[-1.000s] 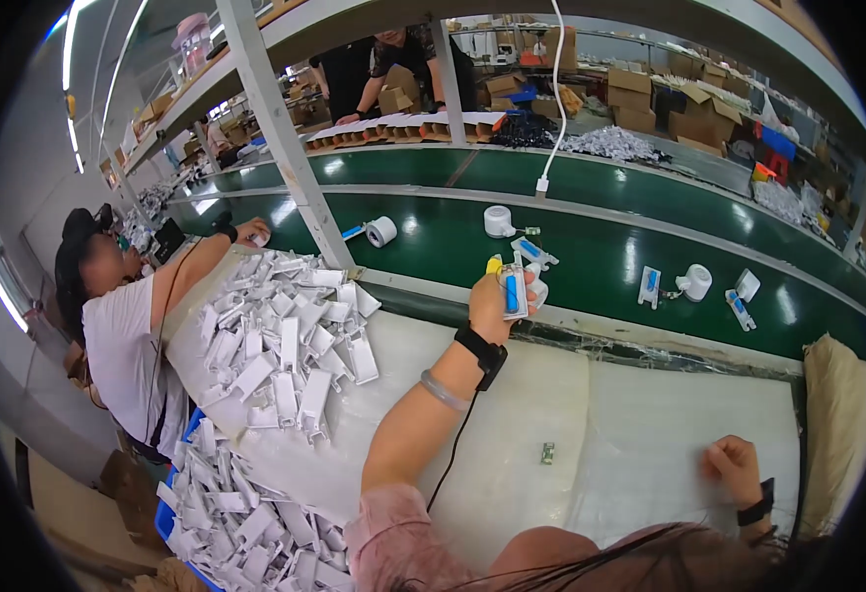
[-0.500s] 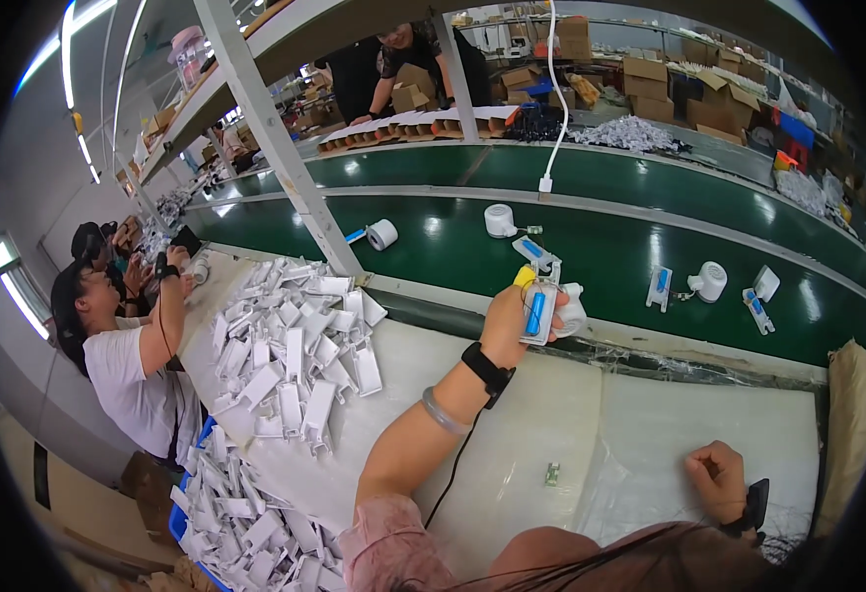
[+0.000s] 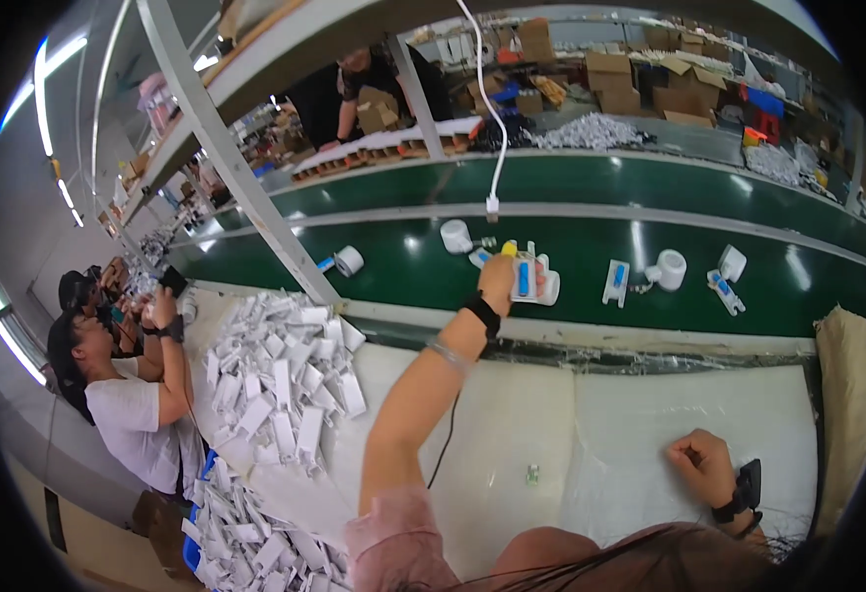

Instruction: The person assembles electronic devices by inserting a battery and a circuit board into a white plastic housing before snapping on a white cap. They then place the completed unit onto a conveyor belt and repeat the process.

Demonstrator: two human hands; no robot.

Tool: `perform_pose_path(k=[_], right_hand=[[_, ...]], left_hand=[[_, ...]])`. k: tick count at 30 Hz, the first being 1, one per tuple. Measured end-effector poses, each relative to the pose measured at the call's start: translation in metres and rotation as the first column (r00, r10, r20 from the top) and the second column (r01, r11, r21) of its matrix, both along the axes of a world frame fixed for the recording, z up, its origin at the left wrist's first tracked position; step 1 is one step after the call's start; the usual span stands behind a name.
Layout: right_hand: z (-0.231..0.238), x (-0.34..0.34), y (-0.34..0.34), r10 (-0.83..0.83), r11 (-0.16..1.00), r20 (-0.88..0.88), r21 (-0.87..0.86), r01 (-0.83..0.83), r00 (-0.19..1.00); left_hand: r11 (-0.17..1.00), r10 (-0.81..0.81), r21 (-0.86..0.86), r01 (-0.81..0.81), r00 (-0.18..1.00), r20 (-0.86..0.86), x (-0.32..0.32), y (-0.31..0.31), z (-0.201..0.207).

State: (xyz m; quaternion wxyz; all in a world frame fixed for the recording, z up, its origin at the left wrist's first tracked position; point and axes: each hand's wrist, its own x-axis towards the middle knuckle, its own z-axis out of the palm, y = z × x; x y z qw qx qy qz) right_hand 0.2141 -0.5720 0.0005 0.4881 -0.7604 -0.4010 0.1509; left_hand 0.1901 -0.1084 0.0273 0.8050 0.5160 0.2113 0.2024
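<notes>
My left hand [image 3: 497,283] is stretched out over the green conveyor belt and closed round a white plastic housing [image 3: 525,293] with a blue battery cell [image 3: 524,276] in it. A rounded white part [image 3: 549,287] sits against its right side, and something yellow [image 3: 509,249] shows at the fingertips. Whether the housing touches the belt I cannot tell. My right hand [image 3: 703,466] rests on the pale worktop, fingers curled into a loose fist with nothing visible in it. A small green circuit board [image 3: 532,475] lies on the worktop between my arms.
Several similar assemblies, such as a white round unit [image 3: 667,269], lie on the belt [image 3: 393,225]. A pile of white housings [image 3: 285,380] covers the worktop's left, above a blue bin [image 3: 193,548]. A white cable [image 3: 493,187] hangs overhead. Co-workers [image 3: 137,409] stand left and across.
My left hand has carried the white housing farther out over the belt. My right hand stays curled on the worktop. The whole view has shifted slightly.
</notes>
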Motion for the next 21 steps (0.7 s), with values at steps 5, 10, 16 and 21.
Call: perform_pose_path(k=[5, 10, 16, 21], right_hand=[[0.018, -0.004, 0.002, 0.052, 0.995, 0.016, -0.081, -0.051, 0.998], [0.020, -0.001, 0.006, 0.009, 0.996, 0.036, -0.086, -0.006, 0.999], [0.020, 0.000, 0.002, 0.035, 0.997, 0.041, -0.075, -0.032, 0.999], [0.021, -0.002, 0.003, 0.057, 0.996, 0.023, -0.074, -0.055, 0.998]], left_hand=[[0.115, 0.518, 0.951, -0.286, 0.835, 0.188, 0.036, 0.072, -0.043], [0.296, 0.753, 0.895, 0.334, 0.495, -0.434, 0.028, 0.061, -0.010], [0.312, 0.808, 0.850, 0.425, 0.352, -0.473, 0.027, 0.058, -0.005], [0.420, 0.814, 0.853, 0.311, 0.285, -0.505, 0.025, 0.066, 0.001]])
